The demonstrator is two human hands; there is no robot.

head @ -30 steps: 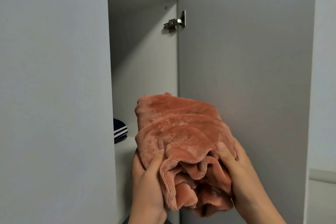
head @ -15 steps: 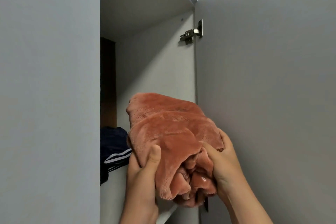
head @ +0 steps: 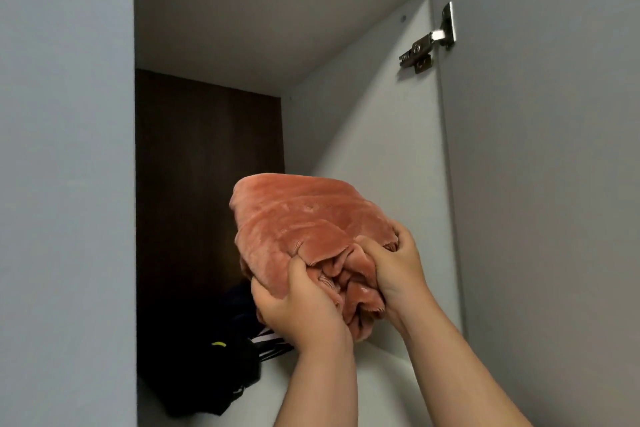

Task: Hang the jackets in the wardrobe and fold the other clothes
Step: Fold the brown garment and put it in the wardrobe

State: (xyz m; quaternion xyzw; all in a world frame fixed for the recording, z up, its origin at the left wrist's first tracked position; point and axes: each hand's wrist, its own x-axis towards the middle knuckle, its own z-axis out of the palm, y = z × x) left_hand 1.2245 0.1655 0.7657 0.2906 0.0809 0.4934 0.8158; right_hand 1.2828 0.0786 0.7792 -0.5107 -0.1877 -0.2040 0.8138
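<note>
Terracotta fleece bundle – gripped by left hand and right hand, above wardrobe shelf

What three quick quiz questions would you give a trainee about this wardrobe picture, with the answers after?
1. True or false: only one hand holds the folded pink garment.
2. Which lies on the shelf, down and to the left of it? A. dark clothes B. shoes C. a basket
3. Fill in: the metal hinge sits on the ___ side of the opening.
Key: 1 false, the left hand and right hand both grip it; 2 A; 3 right.
</note>
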